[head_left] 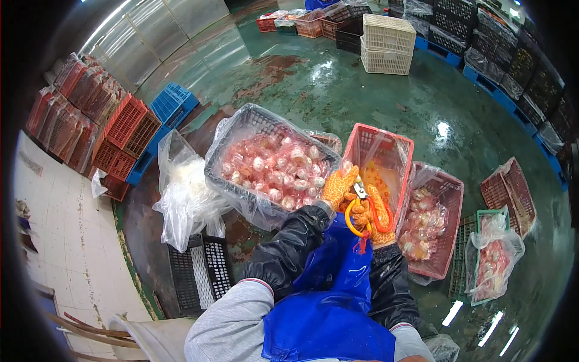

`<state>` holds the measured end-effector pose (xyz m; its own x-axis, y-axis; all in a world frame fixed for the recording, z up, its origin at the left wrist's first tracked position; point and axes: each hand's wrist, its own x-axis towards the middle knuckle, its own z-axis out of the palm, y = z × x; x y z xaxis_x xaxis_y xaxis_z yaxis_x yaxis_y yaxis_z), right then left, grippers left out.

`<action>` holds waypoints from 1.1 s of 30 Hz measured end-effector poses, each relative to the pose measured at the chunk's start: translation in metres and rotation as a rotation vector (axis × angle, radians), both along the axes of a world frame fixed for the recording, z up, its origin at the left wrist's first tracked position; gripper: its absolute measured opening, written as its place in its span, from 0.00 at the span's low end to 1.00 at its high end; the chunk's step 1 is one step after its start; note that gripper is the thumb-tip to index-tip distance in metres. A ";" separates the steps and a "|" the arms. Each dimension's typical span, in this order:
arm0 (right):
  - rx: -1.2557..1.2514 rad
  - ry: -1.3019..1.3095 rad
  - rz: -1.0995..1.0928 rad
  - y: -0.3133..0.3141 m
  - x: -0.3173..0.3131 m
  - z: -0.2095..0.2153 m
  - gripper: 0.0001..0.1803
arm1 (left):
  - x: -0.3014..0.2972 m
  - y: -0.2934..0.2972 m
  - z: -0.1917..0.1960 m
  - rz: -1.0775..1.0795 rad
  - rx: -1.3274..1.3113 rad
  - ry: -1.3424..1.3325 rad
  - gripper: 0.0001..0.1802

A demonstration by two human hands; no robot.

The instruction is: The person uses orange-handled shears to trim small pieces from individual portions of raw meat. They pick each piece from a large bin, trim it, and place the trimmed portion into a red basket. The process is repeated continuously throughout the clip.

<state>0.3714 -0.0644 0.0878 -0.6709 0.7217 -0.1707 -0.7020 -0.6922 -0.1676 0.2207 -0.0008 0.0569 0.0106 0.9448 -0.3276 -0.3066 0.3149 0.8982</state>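
Note:
My right hand (379, 212), in an orange patterned glove, grips a pair of scissors (360, 190) with short metal blades and yellow and red-orange loop handles. My left hand (339, 186), gloved alike, is closed close beside the blades; what its fingers pinch is too small to make out. Both are at the near end of a red crate (382, 128) lined with clear plastic, where orange pieces (375, 176) lie at the bottom. To the left, a plastic-lined dark crate (214, 172) is full of pinkish bags (274, 163) with pale round pieces.
Similar bags lie in a reddish crate (446, 238) on the right. Beyond it are a green crate (463, 256) and a tilted maroon crate (511, 196). Clear plastic sheets (190, 202) and black crates (202, 271) are at left. White crates (387, 45) stand on the wet green floor (313, 90).

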 end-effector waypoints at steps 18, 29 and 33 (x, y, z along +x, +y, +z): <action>0.097 -0.338 -0.461 -0.087 0.159 -0.122 0.17 | -0.176 -0.044 0.006 0.424 0.492 1.779 0.41; 0.165 -0.689 -0.500 -0.103 0.101 -0.064 0.19 | -0.226 0.042 0.005 -0.053 0.194 1.993 0.17; 0.192 -0.745 -0.234 -0.075 0.091 -0.059 0.20 | -0.199 0.011 0.037 0.375 0.315 0.949 0.10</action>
<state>0.4626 -0.1395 0.0290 -0.2573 0.8917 -0.3724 -0.4824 -0.4525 -0.7500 0.0217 0.0102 0.0942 -0.4294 0.8782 0.2109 0.5321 0.0573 0.8447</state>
